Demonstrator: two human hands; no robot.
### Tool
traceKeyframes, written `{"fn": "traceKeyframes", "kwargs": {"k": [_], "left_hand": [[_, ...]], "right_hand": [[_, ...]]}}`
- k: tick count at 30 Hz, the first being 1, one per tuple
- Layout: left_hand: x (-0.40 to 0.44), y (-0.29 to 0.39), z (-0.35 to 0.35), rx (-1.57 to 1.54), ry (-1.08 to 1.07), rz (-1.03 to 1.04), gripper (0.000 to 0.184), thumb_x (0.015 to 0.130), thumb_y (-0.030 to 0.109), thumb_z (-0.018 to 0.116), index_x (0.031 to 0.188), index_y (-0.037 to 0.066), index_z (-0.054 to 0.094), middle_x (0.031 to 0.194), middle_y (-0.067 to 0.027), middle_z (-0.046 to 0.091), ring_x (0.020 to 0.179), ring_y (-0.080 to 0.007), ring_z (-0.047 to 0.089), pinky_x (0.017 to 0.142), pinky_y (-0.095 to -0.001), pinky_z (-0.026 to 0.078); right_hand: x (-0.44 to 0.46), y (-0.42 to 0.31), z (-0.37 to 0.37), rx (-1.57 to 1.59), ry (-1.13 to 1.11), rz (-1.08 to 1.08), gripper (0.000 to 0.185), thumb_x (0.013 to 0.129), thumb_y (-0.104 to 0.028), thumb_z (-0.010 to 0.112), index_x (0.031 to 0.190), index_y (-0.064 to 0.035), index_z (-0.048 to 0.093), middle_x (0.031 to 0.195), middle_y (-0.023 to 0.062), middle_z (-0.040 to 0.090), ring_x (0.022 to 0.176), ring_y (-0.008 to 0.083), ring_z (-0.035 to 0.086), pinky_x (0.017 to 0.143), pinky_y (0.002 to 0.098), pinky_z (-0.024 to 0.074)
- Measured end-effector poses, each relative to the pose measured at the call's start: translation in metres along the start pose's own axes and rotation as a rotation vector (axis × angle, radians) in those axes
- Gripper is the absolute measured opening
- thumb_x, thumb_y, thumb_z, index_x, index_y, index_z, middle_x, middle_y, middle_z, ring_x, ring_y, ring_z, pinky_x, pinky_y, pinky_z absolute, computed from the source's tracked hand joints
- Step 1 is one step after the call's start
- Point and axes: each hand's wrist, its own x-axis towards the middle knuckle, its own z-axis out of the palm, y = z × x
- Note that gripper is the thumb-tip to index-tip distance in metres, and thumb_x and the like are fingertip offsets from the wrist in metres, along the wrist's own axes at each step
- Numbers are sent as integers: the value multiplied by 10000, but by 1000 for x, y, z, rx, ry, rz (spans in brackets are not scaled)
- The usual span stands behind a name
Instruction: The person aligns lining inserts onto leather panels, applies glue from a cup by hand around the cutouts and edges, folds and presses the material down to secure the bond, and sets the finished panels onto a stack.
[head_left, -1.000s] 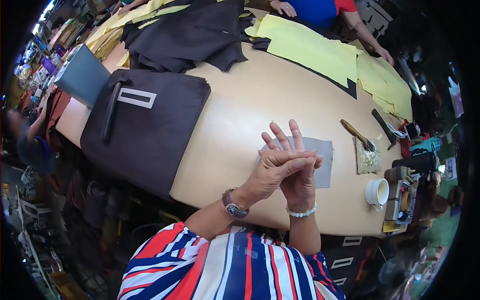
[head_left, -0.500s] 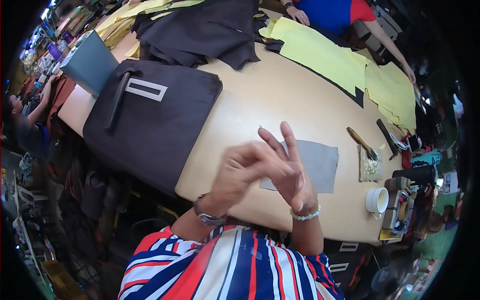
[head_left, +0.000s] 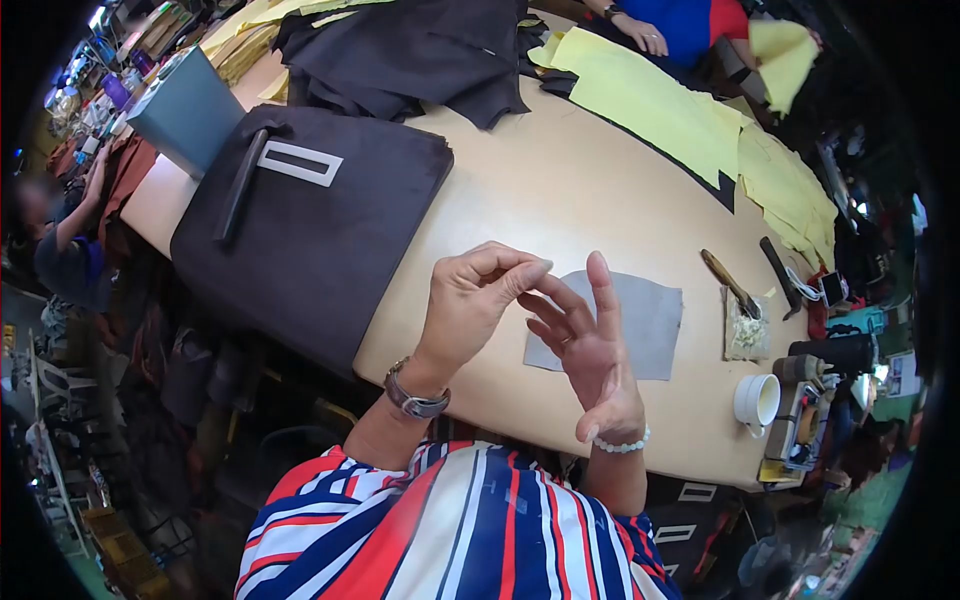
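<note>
My left hand [head_left: 475, 305], with a watch at its wrist, has thumb and index finger pinched together; anything between them is too small to make out. Its fingertips meet or nearly meet a fingertip of my right hand [head_left: 595, 350]. That hand, wearing a beaded bracelet, is turned palm up with fingers apart and nothing visible in it. Both hands are raised above the table [head_left: 500, 190]. Behind my right hand a grey flat piece [head_left: 645, 325] lies on the tabletop.
Dark stacked material [head_left: 320, 230] at left bears a hammer [head_left: 240, 190] and a pale frame [head_left: 300, 163]. Yellow sheets [head_left: 640, 110] lie beyond. At right are a brush [head_left: 728, 280], a bag [head_left: 747, 325] and a white cup [head_left: 757, 400]. A person [head_left: 670, 30] stands across the table.
My left hand first touched my right hand's fingers, drew away left, and now pinches near a right fingertip. My right hand's fingers have spread. The person across has lifted a yellow piece.
</note>
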Motion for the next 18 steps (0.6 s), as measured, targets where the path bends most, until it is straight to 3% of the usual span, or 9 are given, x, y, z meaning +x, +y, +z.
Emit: {"fn": "traceKeyframes", "kwargs": {"k": [4, 5, 9, 10, 13, 15, 16, 18], "left_hand": [[-4, 5, -9, 471, 222, 242, 185, 902, 108, 553, 769, -12, 599, 696, -38, 599, 671, -87, 561, 642, -232, 441], [-6, 7, -17, 451, 291, 220, 214, 914, 126, 537, 751, -5, 582, 687, -37, 591, 652, -84, 548, 632, -231, 435], [-35, 16, -80, 445, 619, 186, 346, 957, 207, 466, 671, 18, 519, 630, -33, 568, 581, -63, 487, 583, -217, 391], [-47, 24, -97, 477, 709, 133, 359, 953, 210, 475, 655, 17, 522, 605, -31, 560, 570, -60, 482, 569, -218, 380], [-97, 33, -155, 658, 923, 20, 341, 900, 214, 576, 674, -41, 576, 495, -33, 520, 483, -39, 432, 464, -224, 335], [-129, 42, -183, 1134, 855, -380, 294, 847, 196, 640, 679, -42, 598, 564, -68, 568, 510, -98, 501, 505, -260, 380], [-141, 38, -188, 1336, 764, -164, 177, 793, 137, 675, 818, -33, 632, 805, -130, 624, 726, -218, 601, 667, -312, 457], [-142, 32, -185, 1448, 819, -42, 202, 773, 106, 678, 922, -20, 623, 981, -152, 596, 902, -280, 573, 793, -349, 445]], "right_hand": [[4, 1, 12, -60, -158, -1, 1394, 467, -369, 891, 1449, -123, -68, 1451, 229, 215, 1312, 351, 293, 1062, 438, 191], [7, 2, 15, -85, -221, -12, 1382, 486, -363, 886, 1447, -116, -76, 1457, 230, 204, 1315, 352, 288, 1064, 439, 186], [26, -8, 18, -363, -75, 77, 942, 729, -148, 740, 1439, -58, 129, 1219, 154, 494, 1160, 236, 465, 1004, 373, 303], [36, 1, 20, -337, 64, 35, 658, 803, -45, 630, 1370, -28, 296, 944, 65, 552, 931, 148, 542, 884, 299, 405], [62, 15, 7, -260, 179, 131, 507, 835, -30, 588, 1292, 5, 371, 820, 28, 527, 785, 98, 525, 738, 228, 443], [77, 30, 5, -320, 197, 105, 433, 857, -51, 568, 1249, 21, 400, 735, 8, 505, 700, 77, 505, 650, 206, 434], [83, 37, 4, -350, 205, 93, 399, 868, -61, 558, 1228, 30, 414, 692, -2, 494, 658, 67, 495, 606, 195, 429], [93, 47, 4, -316, 195, 153, 378, 878, -79, 548, 1214, 43, 424, 648, -12, 491, 614, 64, 489, 574, 197, 421]]}}
